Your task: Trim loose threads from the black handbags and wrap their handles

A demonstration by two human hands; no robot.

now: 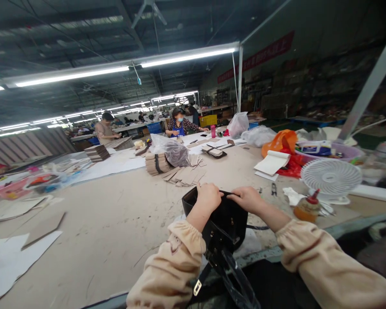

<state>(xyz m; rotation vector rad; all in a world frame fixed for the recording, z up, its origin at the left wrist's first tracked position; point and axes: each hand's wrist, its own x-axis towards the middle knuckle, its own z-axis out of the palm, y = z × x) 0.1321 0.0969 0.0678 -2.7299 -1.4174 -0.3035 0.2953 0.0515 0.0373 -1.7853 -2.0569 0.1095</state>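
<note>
A black handbag (227, 223) stands upright at the near edge of the big worktable (116, 223), its straps hanging down toward me. My left hand (208, 196) is closed on the bag's top rim at the left. My right hand (248, 198) pinches the same top edge just to the right, fingers pressed together. Both arms wear peach sleeves.
A small white fan (330, 177) and an orange-capped glue bottle (307, 208) stand right of the bag. Stacks of cardboard pieces (183, 174) and a plastic bag (172, 151) lie behind. An orange bag (281, 141) is at the right. Other people (179, 123) work at far tables.
</note>
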